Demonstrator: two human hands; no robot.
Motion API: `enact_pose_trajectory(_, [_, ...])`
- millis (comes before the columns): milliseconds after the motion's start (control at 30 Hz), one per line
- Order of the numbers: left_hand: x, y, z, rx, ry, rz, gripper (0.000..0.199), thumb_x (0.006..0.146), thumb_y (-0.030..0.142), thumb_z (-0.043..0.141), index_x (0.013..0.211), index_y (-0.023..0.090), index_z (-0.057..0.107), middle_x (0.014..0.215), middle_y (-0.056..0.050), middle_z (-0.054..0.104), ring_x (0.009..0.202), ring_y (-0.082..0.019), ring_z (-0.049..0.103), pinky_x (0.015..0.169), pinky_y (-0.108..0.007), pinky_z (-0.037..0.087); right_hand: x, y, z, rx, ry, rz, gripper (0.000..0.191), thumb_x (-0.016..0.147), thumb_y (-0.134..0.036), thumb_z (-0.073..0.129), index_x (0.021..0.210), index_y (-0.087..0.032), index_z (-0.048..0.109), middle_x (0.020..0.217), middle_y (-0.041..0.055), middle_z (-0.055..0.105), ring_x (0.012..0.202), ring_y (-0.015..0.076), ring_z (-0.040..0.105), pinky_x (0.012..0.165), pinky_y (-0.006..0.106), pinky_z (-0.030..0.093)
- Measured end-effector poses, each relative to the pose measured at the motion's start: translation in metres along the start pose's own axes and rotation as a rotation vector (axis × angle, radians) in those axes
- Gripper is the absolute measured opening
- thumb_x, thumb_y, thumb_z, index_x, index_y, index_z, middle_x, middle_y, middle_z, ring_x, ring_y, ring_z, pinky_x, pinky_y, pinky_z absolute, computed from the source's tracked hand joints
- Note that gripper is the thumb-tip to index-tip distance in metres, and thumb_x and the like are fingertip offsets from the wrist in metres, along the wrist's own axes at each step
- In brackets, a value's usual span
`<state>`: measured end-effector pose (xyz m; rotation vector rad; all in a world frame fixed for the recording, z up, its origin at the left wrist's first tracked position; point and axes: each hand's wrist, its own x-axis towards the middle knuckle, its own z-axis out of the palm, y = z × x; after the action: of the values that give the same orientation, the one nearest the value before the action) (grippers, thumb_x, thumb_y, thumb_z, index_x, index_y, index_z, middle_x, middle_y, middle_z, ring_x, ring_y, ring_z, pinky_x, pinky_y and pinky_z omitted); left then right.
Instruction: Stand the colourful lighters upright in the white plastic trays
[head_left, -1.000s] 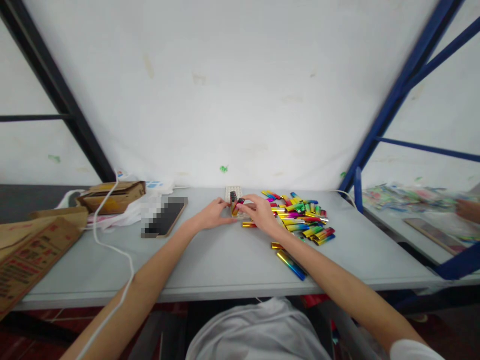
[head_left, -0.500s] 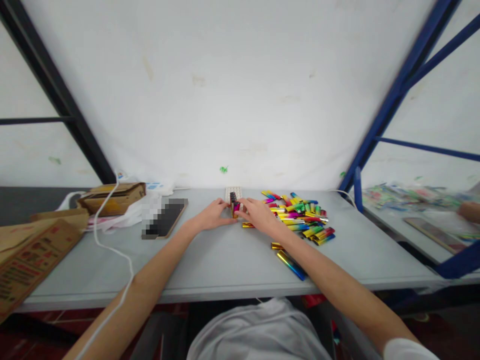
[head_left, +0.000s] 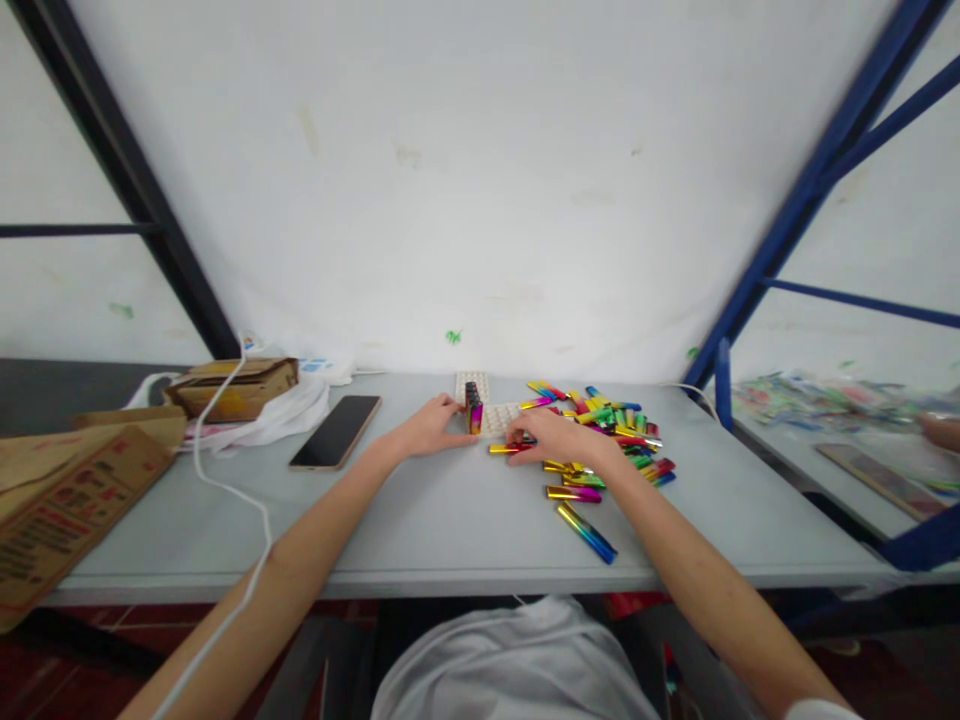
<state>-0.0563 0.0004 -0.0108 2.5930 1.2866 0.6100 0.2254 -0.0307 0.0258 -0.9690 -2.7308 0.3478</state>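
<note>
Several shiny rainbow-coloured metallic sleeves (head_left: 473,408), flat tubes with dark tops, stand upright in a tight row. My left hand (head_left: 431,428) holds this row from the left, forefinger along its side and thumb at its near end. To the right, my right hand (head_left: 551,438) has its fingers closed on a single gold-and-red sleeve (head_left: 504,449) lying low by the table. White trays with small holes, one far tray (head_left: 472,381) and one nearer tray (head_left: 499,418), lie behind the hands. A loose pile of sleeves (head_left: 626,420) spreads beside and behind my right hand.
A phone (head_left: 335,432) lies left on the grey table (head_left: 420,520). Farther left are cardboard boxes (head_left: 90,490), a plastic bag (head_left: 285,425) and a white cable (head_left: 232,500) crossing over my left arm. Blue frame posts (head_left: 795,200) stand right; another person's hand (head_left: 941,430) shows beyond.
My right hand has left the upright row and moved right and slightly nearer, onto a lying sleeve. My left hand has stayed at the row. The view has shifted slightly.
</note>
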Motion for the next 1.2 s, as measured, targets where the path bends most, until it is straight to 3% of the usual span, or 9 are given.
enact_pose_trajectory(133, [-0.001, 0.004, 0.004, -0.013, 0.027, -0.008, 0.067, 0.080, 0.066, 0.067, 0.121, 0.013, 0.069, 0.115, -0.017, 0.067, 0.108, -0.032, 0.063, 0.101, -0.042, 0.049, -0.003, 0.004, 0.006, -0.022, 0.047, -0.032, 0.005, 0.089, -0.023, 0.073, 0.092, -0.019, 0.074, 0.096, 0.0068, 0.071, 0.088, 0.0215, 0.064, 0.082, 0.031, 0.047])
enact_pose_trajectory(333, [0.003, 0.013, 0.009, 0.077, 0.081, -0.100, 0.072, 0.074, 0.075, 0.068, 0.111, 0.014, 0.071, 0.107, -0.015, 0.068, 0.105, -0.034, 0.063, 0.096, -0.042, 0.050, 0.001, -0.007, -0.001, 0.127, 0.264, 0.078, 0.026, 0.106, -0.036, 0.046, 0.111, -0.019, 0.066, 0.081, 0.0030, 0.070, 0.073, 0.0189, 0.061, 0.072, 0.029, 0.045])
enact_pose_trajectory(433, [0.004, 0.012, 0.003, 0.048, 0.057, -0.092, 0.068, 0.073, 0.073, 0.070, 0.107, 0.016, 0.073, 0.109, -0.014, 0.070, 0.105, -0.033, 0.065, 0.096, -0.039, 0.050, 0.002, -0.011, -0.011, 0.186, 0.449, 0.127, 0.033, 0.104, -0.042, 0.046, 0.115, -0.020, 0.068, 0.080, 0.0024, 0.070, 0.072, 0.0182, 0.060, 0.071, 0.028, 0.043])
enact_pose_trajectory(633, [-0.001, -0.004, -0.021, 0.041, -0.013, -0.126, 0.064, 0.063, 0.069, 0.079, 0.101, 0.018, 0.074, 0.110, -0.012, 0.070, 0.103, -0.032, 0.067, 0.094, -0.038, 0.054, 0.007, 0.003, -0.010, 0.450, 0.686, 0.271, 0.047, 0.088, -0.063, 0.062, 0.088, -0.017, 0.073, 0.066, -0.0001, 0.059, 0.063, 0.0155, 0.051, 0.059, 0.027, 0.039])
enact_pose_trajectory(700, [-0.004, -0.010, -0.028, 0.046, -0.045, -0.137, 0.064, 0.061, 0.067, 0.080, 0.101, 0.017, 0.073, 0.111, -0.012, 0.069, 0.102, -0.033, 0.067, 0.093, -0.038, 0.054, 0.012, 0.009, -0.005, 0.585, 0.715, 0.321, 0.052, 0.085, -0.069, 0.062, 0.078, -0.017, 0.066, 0.065, -0.0005, 0.057, 0.064, 0.0152, 0.051, 0.058, 0.026, 0.040])
enact_pose_trajectory(800, [-0.009, -0.018, -0.037, 0.063, -0.068, -0.138, 0.064, 0.058, 0.066, 0.082, 0.099, 0.018, 0.071, 0.106, -0.010, 0.070, 0.095, -0.032, 0.067, 0.089, -0.039, 0.055, 0.018, 0.010, 0.003, 0.837, 0.743, 0.341, 0.055, 0.086, -0.073, 0.058, 0.081, -0.019, 0.059, 0.074, 0.0006, 0.061, 0.070, 0.0154, 0.058, 0.062, 0.025, 0.048])
enact_pose_trajectory(967, [-0.015, -0.023, -0.045, 0.046, -0.105, -0.137, 0.068, 0.051, 0.064, 0.086, 0.100, 0.018, 0.070, 0.102, -0.010, 0.072, 0.092, -0.033, 0.068, 0.085, -0.039, 0.057, 0.020, -0.004, 0.004, 1.147, 0.617, 0.270, 0.049, 0.089, -0.069, 0.058, 0.095, -0.020, 0.056, 0.096, 0.0064, 0.070, 0.081, 0.0185, 0.068, 0.075, 0.033, 0.058])
enact_pose_trajectory(1100, [-0.013, -0.013, -0.037, -0.021, -0.124, -0.082, 0.072, 0.054, 0.067, 0.085, 0.107, 0.020, 0.070, 0.108, -0.010, 0.071, 0.097, -0.033, 0.068, 0.090, -0.042, 0.057, 0.020, -0.010, 0.006, 1.144, 0.580, 0.174, 0.046, 0.087, -0.067, 0.063, 0.091, -0.021, 0.056, 0.075, -0.0010, 0.063, 0.069, 0.0148, 0.063, 0.069, 0.029, 0.055])
enact_pose_trajectory(1200, [-0.008, 0.003, -0.027, -0.023, -0.104, -0.028, 0.072, 0.060, 0.071, 0.081, 0.108, 0.019, 0.071, 0.115, -0.012, 0.068, 0.102, -0.033, 0.067, 0.096, -0.043, 0.055, 0.022, -0.010, 0.009, 1.169, 0.572, 0.158, 0.046, 0.086, -0.066, 0.066, 0.088, -0.022, 0.055, 0.063, -0.0084, 0.044, 0.051, 0.0083, 0.044, 0.053, 0.022, 0.044])
